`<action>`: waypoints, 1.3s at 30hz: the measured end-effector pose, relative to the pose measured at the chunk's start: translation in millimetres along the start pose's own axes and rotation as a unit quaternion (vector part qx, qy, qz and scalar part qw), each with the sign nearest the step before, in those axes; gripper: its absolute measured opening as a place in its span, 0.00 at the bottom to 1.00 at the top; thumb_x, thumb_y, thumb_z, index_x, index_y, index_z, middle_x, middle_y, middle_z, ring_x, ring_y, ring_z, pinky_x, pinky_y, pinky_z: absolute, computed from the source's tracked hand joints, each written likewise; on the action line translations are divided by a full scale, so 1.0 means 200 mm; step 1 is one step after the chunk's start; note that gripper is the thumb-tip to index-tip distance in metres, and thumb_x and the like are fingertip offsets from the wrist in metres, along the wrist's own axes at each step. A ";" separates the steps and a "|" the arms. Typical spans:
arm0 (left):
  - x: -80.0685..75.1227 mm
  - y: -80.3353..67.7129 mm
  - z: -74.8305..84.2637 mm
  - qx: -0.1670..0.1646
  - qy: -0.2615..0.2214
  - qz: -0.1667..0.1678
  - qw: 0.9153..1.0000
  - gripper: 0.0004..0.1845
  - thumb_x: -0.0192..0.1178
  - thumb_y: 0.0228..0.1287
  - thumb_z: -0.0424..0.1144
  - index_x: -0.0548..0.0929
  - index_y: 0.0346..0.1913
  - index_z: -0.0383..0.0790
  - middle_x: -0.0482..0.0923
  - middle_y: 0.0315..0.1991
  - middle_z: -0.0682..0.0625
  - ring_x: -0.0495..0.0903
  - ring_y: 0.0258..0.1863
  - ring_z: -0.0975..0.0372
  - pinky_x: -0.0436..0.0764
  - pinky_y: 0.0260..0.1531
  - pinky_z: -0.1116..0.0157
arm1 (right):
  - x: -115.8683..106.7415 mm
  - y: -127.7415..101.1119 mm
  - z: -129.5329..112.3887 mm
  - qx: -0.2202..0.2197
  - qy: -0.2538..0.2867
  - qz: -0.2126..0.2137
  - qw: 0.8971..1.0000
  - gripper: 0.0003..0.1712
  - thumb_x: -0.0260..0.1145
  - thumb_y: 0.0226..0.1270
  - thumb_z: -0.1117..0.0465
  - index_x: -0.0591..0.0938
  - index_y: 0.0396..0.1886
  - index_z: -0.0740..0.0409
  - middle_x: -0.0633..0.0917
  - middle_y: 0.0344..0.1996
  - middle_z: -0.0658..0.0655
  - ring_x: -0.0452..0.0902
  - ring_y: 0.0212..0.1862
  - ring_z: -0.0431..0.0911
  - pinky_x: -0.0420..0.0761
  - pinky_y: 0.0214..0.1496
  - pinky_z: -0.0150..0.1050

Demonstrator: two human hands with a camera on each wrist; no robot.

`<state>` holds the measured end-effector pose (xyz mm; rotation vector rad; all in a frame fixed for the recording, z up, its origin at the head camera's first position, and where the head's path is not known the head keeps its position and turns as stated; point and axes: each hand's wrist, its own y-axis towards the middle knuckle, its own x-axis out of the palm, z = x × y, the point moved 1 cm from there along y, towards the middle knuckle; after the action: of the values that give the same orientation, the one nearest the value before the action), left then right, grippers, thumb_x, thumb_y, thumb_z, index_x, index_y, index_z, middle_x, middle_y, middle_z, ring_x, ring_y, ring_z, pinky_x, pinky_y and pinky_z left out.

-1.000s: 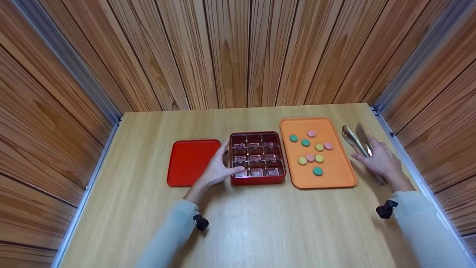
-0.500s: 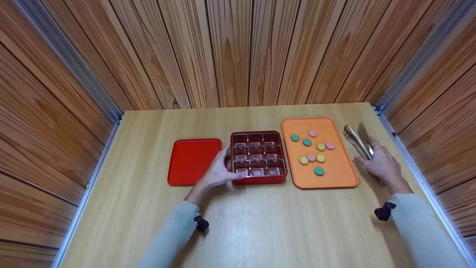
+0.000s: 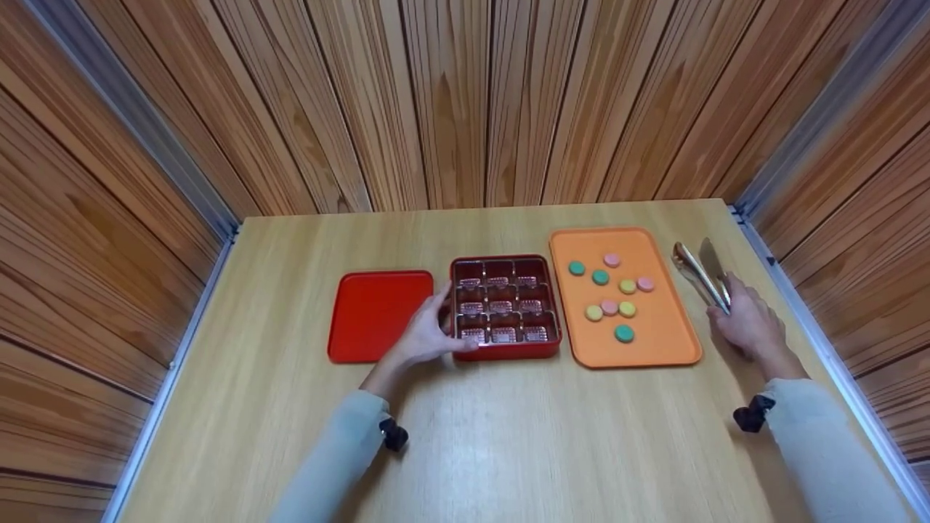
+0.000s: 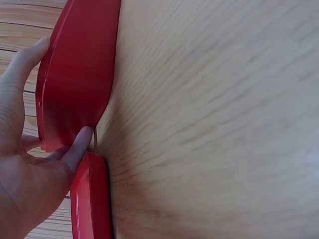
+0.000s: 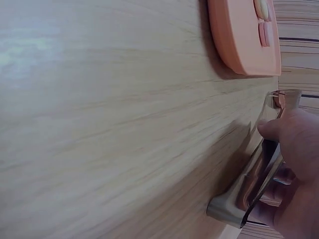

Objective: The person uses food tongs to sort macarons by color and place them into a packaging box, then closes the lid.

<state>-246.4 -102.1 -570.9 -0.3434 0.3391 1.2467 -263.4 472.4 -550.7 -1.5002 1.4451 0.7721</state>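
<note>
My left hand [image 3: 421,333] holds the near left corner of a dark red box [image 3: 506,351] with a divided clear insert. In the left wrist view, the thumb is at the upper rim and the fingers lie against the box's red side wall [image 4: 79,69]. My right hand [image 3: 748,319] grips metal tongs [image 3: 701,277] lying at the right, their two arms spread apart. The right wrist view shows the thumb on one side of the tongs [image 5: 227,211] and fingers curled on the other; the palm hides part of them.
An orange tray [image 3: 661,341] between box and tongs carries several pink, yellow and green macarons [image 3: 623,333]. Left of the box lies a red lid [image 3: 374,312], close against the left hand. Wooden panels [image 3: 465,109] stand behind the table and at both sides.
My right thumb has drawn in against the tongs. The left thumb has slid from above a front compartment down to the box's near rim. Box, tray and lid stay put.
</note>
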 end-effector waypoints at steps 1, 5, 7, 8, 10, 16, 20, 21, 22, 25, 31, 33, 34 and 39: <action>0.00 0.00 0.00 0.005 -0.005 0.001 1.000 0.69 0.87 0.55 0.41 0.52 0.93 0.42 0.66 0.82 0.31 0.67 0.82 0.40 0.64 0.89 0.37 | 0.00 0.00 0.00 -0.003 -0.003 0.002 1.000 0.51 0.59 0.87 0.52 0.44 0.93 0.66 0.66 0.74 0.87 0.72 0.62 0.81 0.76 0.60 0.81; 0.01 0.00 -0.01 0.016 -0.015 0.008 1.000 0.68 0.88 0.54 0.38 0.54 0.92 0.38 0.69 0.80 0.29 0.70 0.80 0.40 0.65 0.89 0.39 | -0.01 -0.01 0.02 -0.018 -0.014 -0.004 1.000 0.48 0.54 0.91 0.48 0.44 0.92 0.65 0.66 0.73 0.90 0.72 0.62 0.83 0.76 0.56 0.81; 0.01 0.00 -0.01 0.012 -0.009 0.012 1.000 0.68 0.88 0.55 0.40 0.54 0.93 0.39 0.68 0.82 0.30 0.69 0.81 0.40 0.64 0.90 0.40 | -0.02 -0.01 0.02 -0.019 -0.014 -0.022 0.999 0.48 0.50 0.93 0.43 0.40 0.93 0.63 0.64 0.74 0.91 0.71 0.64 0.83 0.75 0.58 0.80; 0.02 -0.01 -0.01 0.007 -0.007 0.013 1.000 0.68 0.88 0.55 0.41 0.54 0.93 0.40 0.67 0.83 0.30 0.68 0.82 0.40 0.63 0.91 0.41 | -0.03 -0.01 0.02 -0.017 -0.012 -0.033 0.999 0.49 0.48 0.93 0.41 0.38 0.94 0.61 0.63 0.76 0.91 0.69 0.66 0.83 0.74 0.59 0.81; 0.02 -0.01 -0.01 0.005 -0.003 0.016 1.000 0.67 0.87 0.56 0.42 0.54 0.93 0.41 0.65 0.84 0.30 0.67 0.84 0.39 0.62 0.91 0.40 | -0.05 -0.01 0.02 -0.012 -0.011 -0.050 0.999 0.50 0.46 0.93 0.38 0.35 0.94 0.58 0.61 0.78 0.91 0.66 0.69 0.84 0.72 0.62 0.82; 0.02 -0.02 0.00 -0.013 0.026 0.003 1.000 0.68 0.85 0.58 0.46 0.51 0.94 0.44 0.60 0.88 0.30 0.63 0.87 0.37 0.61 0.91 0.36 | -0.09 -0.01 -0.01 0.008 0.004 -0.059 0.998 0.53 0.44 0.92 0.32 0.36 0.94 0.58 0.60 0.80 0.89 0.62 0.72 0.85 0.71 0.62 0.80; 0.02 -0.02 0.00 -0.009 0.033 -0.005 0.999 0.70 0.86 0.57 0.48 0.49 0.94 0.44 0.59 0.89 0.31 0.63 0.87 0.37 0.61 0.91 0.36 | -0.10 -0.01 -0.02 0.019 -0.008 -0.049 0.999 0.52 0.46 0.91 0.36 0.46 0.91 0.71 0.77 0.56 0.82 0.78 0.49 0.72 0.77 0.44 0.59; 0.02 -0.02 -0.01 -0.008 0.033 -0.005 0.999 0.71 0.86 0.57 0.48 0.48 0.94 0.43 0.59 0.89 0.32 0.63 0.87 0.38 0.61 0.91 0.36 | -0.11 -0.01 -0.02 0.020 -0.014 -0.047 0.999 0.51 0.48 0.91 0.37 0.49 0.89 0.74 0.78 0.48 0.77 0.78 0.42 0.66 0.75 0.39 0.53; 0.02 -0.02 -0.01 -0.008 0.032 -0.006 0.999 0.71 0.87 0.57 0.48 0.48 0.94 0.44 0.60 0.89 0.33 0.63 0.87 0.38 0.60 0.91 0.36 | -0.11 -0.01 -0.02 0.020 -0.021 -0.046 0.999 0.50 0.49 0.90 0.39 0.51 0.86 0.77 0.76 0.41 0.71 0.76 0.37 0.61 0.72 0.35 0.49; 0.02 -0.03 -0.01 -0.010 0.030 -0.007 0.999 0.70 0.86 0.58 0.49 0.48 0.94 0.45 0.58 0.90 0.35 0.61 0.89 0.39 0.59 0.92 0.36 | -0.13 -0.01 -0.02 0.019 -0.031 -0.050 0.998 0.47 0.52 0.89 0.42 0.55 0.82 0.80 0.74 0.35 0.64 0.74 0.32 0.55 0.69 0.32 0.44; 0.03 -0.03 -0.01 0.002 0.003 -0.004 1.000 0.70 0.87 0.58 0.45 0.49 0.94 0.44 0.61 0.88 0.33 0.64 0.86 0.40 0.60 0.92 0.38 | -0.17 -0.02 -0.02 0.003 -0.045 -0.060 0.997 0.46 0.54 0.89 0.41 0.56 0.82 0.77 0.75 0.37 0.66 0.76 0.35 0.57 0.71 0.33 0.44; 0.03 -0.03 -0.01 0.010 -0.007 -0.001 1.000 0.70 0.87 0.57 0.43 0.50 0.94 0.41 0.62 0.87 0.31 0.65 0.85 0.40 0.61 0.92 0.39 | -0.18 -0.02 -0.02 0.000 -0.049 -0.066 0.997 0.47 0.53 0.90 0.39 0.56 0.83 0.76 0.75 0.36 0.65 0.75 0.34 0.55 0.72 0.31 0.44; 0.03 -0.03 -0.01 0.013 -0.012 -0.001 1.000 0.69 0.87 0.57 0.42 0.50 0.94 0.40 0.63 0.86 0.31 0.66 0.85 0.40 0.61 0.92 0.39 | -0.18 -0.02 -0.02 -0.001 -0.051 -0.069 0.996 0.48 0.53 0.90 0.38 0.56 0.83 0.75 0.75 0.36 0.65 0.75 0.33 0.55 0.72 0.30 0.44; 0.03 -0.03 -0.02 0.012 -0.007 -0.002 1.000 0.70 0.87 0.57 0.43 0.49 0.94 0.40 0.62 0.87 0.31 0.65 0.85 0.40 0.60 0.92 0.39 | -0.18 -0.03 -0.01 -0.003 -0.041 -0.067 0.997 0.48 0.52 0.91 0.36 0.57 0.83 0.74 0.75 0.32 0.60 0.74 0.29 0.51 0.74 0.28 0.43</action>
<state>-239.6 -100.0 -576.1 -0.3138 0.3408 1.2399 -262.8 485.8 -516.3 -1.5355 1.2702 0.7476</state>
